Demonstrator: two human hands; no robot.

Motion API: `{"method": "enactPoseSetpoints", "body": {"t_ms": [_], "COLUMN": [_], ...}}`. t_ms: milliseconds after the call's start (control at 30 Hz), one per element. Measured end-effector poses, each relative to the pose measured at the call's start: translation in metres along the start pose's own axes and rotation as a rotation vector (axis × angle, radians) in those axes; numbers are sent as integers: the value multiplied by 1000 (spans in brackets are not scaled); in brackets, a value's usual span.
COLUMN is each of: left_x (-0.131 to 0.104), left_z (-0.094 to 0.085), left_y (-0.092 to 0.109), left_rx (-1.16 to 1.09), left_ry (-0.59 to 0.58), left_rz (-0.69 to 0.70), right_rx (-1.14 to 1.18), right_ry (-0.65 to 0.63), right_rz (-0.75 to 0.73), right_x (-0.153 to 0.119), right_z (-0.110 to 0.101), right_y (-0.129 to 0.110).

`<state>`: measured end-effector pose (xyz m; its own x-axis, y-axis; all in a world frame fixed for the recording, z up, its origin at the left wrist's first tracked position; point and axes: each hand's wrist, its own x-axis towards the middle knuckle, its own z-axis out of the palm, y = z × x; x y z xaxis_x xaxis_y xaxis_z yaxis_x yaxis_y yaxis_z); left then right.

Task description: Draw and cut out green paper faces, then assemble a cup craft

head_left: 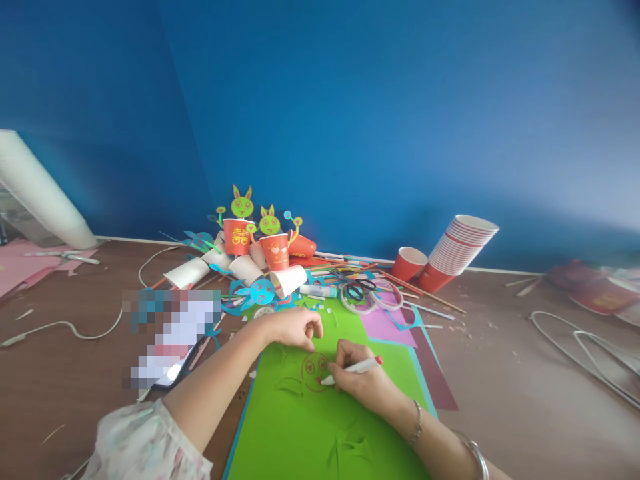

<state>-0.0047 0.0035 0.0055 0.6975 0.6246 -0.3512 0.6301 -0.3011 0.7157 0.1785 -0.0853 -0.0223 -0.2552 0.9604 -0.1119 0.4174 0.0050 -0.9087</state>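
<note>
A white marker with a red end [364,365] is gripped in my right hand [357,377], its tip on the green paper [300,433]. Beneath the tip is a face drawn in red outline [315,372], round, with heart-filled eyes and a small red mouth. Just above the drawing, my left hand [295,328] rests on the sheet, fingers loosely bent and apart, holding nothing. Cut slits and lifted flaps show in the green paper near the drawing and lower down. Blue paper edges stick out from under it.
Behind my hands stand red cups with green rabbit figures [239,235], beside a blue paper rabbit [261,292]. Scissors [361,288], tape rolls [356,300], a glue stick [319,291] and sticks lie near. A cup stack [457,250] leans right; a phone [177,347] lies left.
</note>
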Motion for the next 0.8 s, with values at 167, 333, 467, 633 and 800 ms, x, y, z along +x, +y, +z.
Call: {"method": "enactPoseSetpoints", "body": {"t_ms": [167, 333, 467, 633, 800], "left_x": [0, 0, -1, -2, -2], "left_z": [0, 0, -1, -1, -1], "left_y": [0, 0, 2, 3, 2], "left_rx": [1, 3, 3, -2, -5], "left_ry": [5, 0, 1, 2, 6], "left_rz": [4, -2, -9, -14, -6], "right_rx": [19, 21, 9, -1, 231], "right_ry": [-9, 0, 24, 60, 62], "right_rz": [8, 2, -1, 3, 79], "right_x": [0, 1, 2, 3, 5], "right_z": [1, 1, 1, 1, -3], "right_y": [0, 1, 2, 2, 0]}}
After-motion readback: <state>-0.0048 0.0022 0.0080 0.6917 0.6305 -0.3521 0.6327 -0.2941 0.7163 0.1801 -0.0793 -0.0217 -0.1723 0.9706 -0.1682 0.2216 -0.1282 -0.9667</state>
